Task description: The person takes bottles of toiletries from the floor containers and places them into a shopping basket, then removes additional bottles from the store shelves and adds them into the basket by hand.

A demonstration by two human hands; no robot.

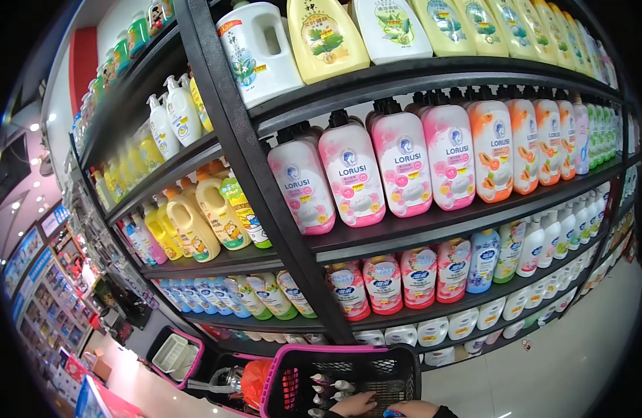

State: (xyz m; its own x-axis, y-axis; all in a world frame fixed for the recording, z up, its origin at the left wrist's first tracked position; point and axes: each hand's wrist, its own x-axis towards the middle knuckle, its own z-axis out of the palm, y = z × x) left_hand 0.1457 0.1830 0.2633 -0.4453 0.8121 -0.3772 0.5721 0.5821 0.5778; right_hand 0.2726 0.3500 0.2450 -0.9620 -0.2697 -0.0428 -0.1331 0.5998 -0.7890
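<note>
Shelving (pixel 269 202) with a black frame rises in front of you, its tiers stocked in close rows. Below its lower edge is your black basket (pixel 387 357) with a pink rim along its left edge; a red bag (pixel 257 383) sits just outside that edge, and another basket (pixel 199 352) stands farther left, with pale containers (pixel 176 355) inside. As far along as can be judged, a small group is already in your basket; nothing shows how much remains to be done.

On the top tier you have large jugs (pixel 258 52), with Chinese print too small to read surely. Beneath, pink-and-white pump bottles (pixel 351 174) clearly read "LORUSI"; orange ones (pixel 493 153) beside them picture cut fruit. Red-based bottles (pixel 384 285) lower down carry blue Chinese lettering you can't read reliably here.

Your left hand (pixel 357 404) reaches over the basket near its near edge, fingers loosely together; its palm is hidden, so its grip cannot be told. Your right hand (pixel 415 409) is nearer the right edge, its grip also unclear. Small bottles (pixel 343 385) stand left of your left hand, toward the basket's left edge, their labels unreadable. Smallest is a blue item (pixel 392 413) by your right fingertips.
</note>
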